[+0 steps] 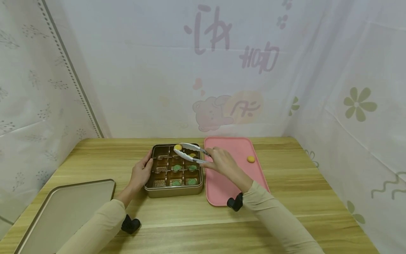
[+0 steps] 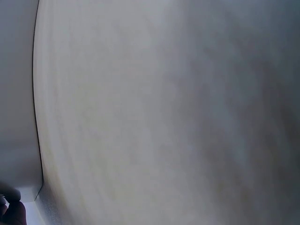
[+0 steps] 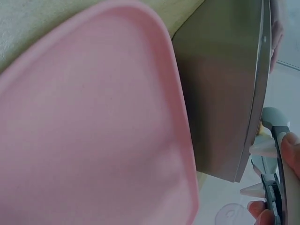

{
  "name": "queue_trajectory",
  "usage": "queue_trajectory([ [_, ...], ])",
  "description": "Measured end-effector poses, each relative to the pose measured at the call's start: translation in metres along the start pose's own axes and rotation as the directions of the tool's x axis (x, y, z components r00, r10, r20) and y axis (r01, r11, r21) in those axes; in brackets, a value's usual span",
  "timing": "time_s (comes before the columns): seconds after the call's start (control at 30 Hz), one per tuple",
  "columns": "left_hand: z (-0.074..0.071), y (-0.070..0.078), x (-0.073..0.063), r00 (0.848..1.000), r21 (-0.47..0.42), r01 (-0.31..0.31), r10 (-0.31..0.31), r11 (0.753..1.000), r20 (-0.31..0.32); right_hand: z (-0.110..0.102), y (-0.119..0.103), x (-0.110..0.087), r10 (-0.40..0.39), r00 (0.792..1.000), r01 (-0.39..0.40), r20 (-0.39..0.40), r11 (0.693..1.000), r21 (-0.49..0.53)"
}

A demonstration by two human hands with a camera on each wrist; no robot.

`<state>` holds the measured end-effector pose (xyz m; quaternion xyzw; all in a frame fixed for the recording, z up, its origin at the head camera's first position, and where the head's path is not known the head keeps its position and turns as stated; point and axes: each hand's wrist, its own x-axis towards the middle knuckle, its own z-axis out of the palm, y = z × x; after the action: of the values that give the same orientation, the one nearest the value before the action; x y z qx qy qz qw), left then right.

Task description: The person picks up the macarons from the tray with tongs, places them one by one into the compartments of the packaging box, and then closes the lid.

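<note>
A gold-brown tin box with nine compartments stands on the wooden table. My left hand holds its left side, thumb at the rim. With my right hand I grip white-tipped tongs, reaching in from the box's right side. Between the tong tips is a small round yellow piece, over the back middle compartment. Another yellow piece lies in the back right compartment, partly behind the tongs. Green pieces sit in the middle and right compartments of the other two rows. In the left wrist view, dark fingertips show at the lower left corner.
Right of the box is a pink tray with one yellow piece on it, beneath my right forearm. A flat gold-brown lid lies at the table's left. Printed cloth hangs around the back and sides.
</note>
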<state>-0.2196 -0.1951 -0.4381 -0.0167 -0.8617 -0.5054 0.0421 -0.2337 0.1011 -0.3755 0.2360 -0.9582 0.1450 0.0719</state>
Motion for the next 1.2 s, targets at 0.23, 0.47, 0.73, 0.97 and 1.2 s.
queue_trajectory([
  [0.23, 0.001, -0.001, 0.001, 1.0, 0.003, 0.003, -0.003, 1.0, -0.003, 0.001, 0.003, 0.0, -0.011, 1.0, 0.011, -0.006, 1.0, 0.007],
  [0.47, 0.002, -0.002, 0.001, 1.0, -0.005, -0.002, 0.002, 1.0, -0.003, 0.004, 0.008, -0.007, 0.014, 1.0, -0.014, -0.003, 0.999, 0.04],
  [0.73, 0.002, -0.002, 0.001, 1.0, -0.001, -0.01, 0.01, 1.0, 0.0, -0.003, 0.033, -0.04, 0.086, 0.994, -0.08, -0.071, 0.993, 0.088],
  [0.97, 0.001, 0.001, 0.0, 1.0, -0.005, -0.006, 0.006, 1.0, 0.0, -0.014, 0.077, -0.087, 0.128, 0.978, -0.11, -0.165, 0.987, 0.114],
  [1.2, 0.001, 0.001, -0.001, 1.0, -0.015, -0.009, 0.009, 1.0, 0.016, -0.028, 0.113, -0.129, 0.244, 0.958, -0.229, -0.153, 0.967, 0.109],
])
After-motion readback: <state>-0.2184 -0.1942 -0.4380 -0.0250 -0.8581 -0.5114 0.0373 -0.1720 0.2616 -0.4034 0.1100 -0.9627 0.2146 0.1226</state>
